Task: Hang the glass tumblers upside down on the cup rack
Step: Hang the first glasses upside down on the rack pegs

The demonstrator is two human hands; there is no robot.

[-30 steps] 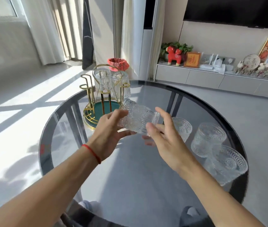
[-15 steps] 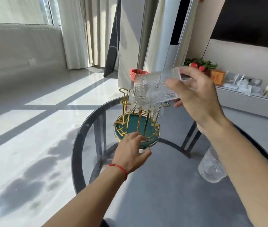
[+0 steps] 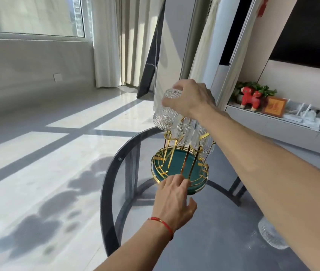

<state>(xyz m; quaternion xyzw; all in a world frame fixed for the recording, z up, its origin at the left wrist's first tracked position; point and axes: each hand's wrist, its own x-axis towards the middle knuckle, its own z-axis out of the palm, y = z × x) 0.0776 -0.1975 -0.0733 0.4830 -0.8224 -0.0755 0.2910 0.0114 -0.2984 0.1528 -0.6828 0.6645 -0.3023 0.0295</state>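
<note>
Right hand: raised over the rack, fingers clamped round the base end of a tumbler. The tumbler is inverted, mouth down, slightly tilted, its rim just above a gold peg at the rack's far left side. Whether rim and peg touch cannot be told.

Left hand: low and near, fingers spread loosely, fingertips resting on the near rim of the rack's base; it grips nothing. A red string circles the wrist.

Rack: gold wire uprights rising from a round green tray with a gold rim, standing on the far left part of the table. Hung tumblers, ribbed clear glass, mouths down, sit on the far pegs, right of the held one and partly behind the right wrist; their exact count cannot be told.

Table: round, dark tinted glass top, dark frame visible through it.

Spare tumbler: standing on the table at the near right, partly hidden by the right forearm.

Surroundings: sunlit pale floor at left; curtains at far left; low cabinet at far right carrying a red horse figure, a green plant and a framed picture.
</note>
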